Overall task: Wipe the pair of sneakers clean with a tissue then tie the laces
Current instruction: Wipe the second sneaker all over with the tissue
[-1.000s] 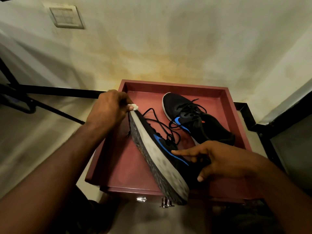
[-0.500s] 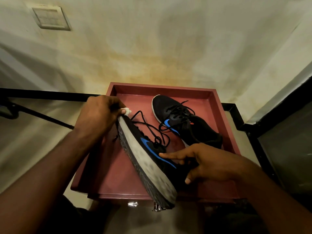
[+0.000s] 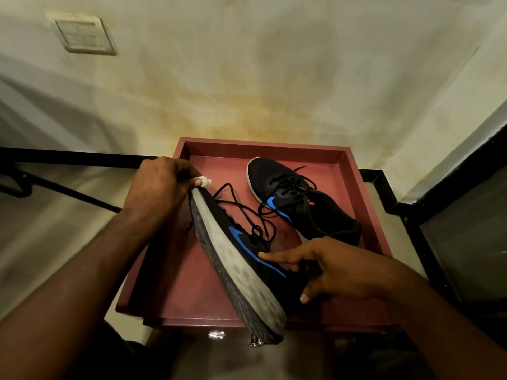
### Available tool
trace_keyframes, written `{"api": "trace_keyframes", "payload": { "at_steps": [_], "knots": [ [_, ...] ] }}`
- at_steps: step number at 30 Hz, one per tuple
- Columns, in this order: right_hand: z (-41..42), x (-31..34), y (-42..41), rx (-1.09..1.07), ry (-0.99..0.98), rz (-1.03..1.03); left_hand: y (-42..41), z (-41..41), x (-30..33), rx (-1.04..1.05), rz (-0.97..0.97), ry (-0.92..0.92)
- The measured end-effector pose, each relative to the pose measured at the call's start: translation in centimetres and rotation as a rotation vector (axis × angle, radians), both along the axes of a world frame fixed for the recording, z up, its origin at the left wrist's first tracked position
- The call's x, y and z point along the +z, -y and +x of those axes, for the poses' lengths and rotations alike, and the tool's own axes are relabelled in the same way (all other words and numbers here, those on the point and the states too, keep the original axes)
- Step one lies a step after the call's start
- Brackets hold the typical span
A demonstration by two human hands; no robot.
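A black sneaker with a blue logo (image 3: 236, 259) is tilted on its side over the red tray (image 3: 365, 204), its grey sole facing left and its laces hanging loose. My left hand (image 3: 159, 187) pinches a small white tissue (image 3: 204, 181) against the sneaker's toe tip. My right hand (image 3: 332, 270) grips the heel end, its index finger stretched along the upper. The second black sneaker (image 3: 301, 204) lies flat in the tray at the back right, its laces untied.
The tray stands against a stained cream wall. A black metal frame (image 3: 68, 157) runs behind it on the left and another black frame (image 3: 411, 215) on the right. A wall switch plate (image 3: 82, 34) sits at upper left.
The view has shifted slightly; both hands keep their hold on the tilted sneaker, with the tissue still at the toe.
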State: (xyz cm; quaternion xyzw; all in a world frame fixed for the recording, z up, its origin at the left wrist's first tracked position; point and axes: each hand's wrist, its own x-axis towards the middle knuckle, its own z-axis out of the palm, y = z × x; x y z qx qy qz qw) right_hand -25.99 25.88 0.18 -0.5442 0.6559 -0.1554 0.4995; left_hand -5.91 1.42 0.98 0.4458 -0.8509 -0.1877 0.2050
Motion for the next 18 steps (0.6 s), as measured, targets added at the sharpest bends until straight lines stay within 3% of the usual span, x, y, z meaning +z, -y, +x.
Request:
{"api": "trace_keyframes", "payload": {
  "at_steps": [6,12,18],
  "knots": [
    [0.0,0.4,0.1,0.016,0.029,-0.004,-1.6,1.1,1.1,-0.108,0.016,0.092],
    [-0.2,-0.1,0.1,0.009,0.027,-0.001,1.2,0.3,-0.3,0.049,0.074,0.043],
    [0.0,0.3,-0.1,0.045,0.020,0.033,0.2,0.3,1.1,-0.054,0.030,0.137]
  ]
}}
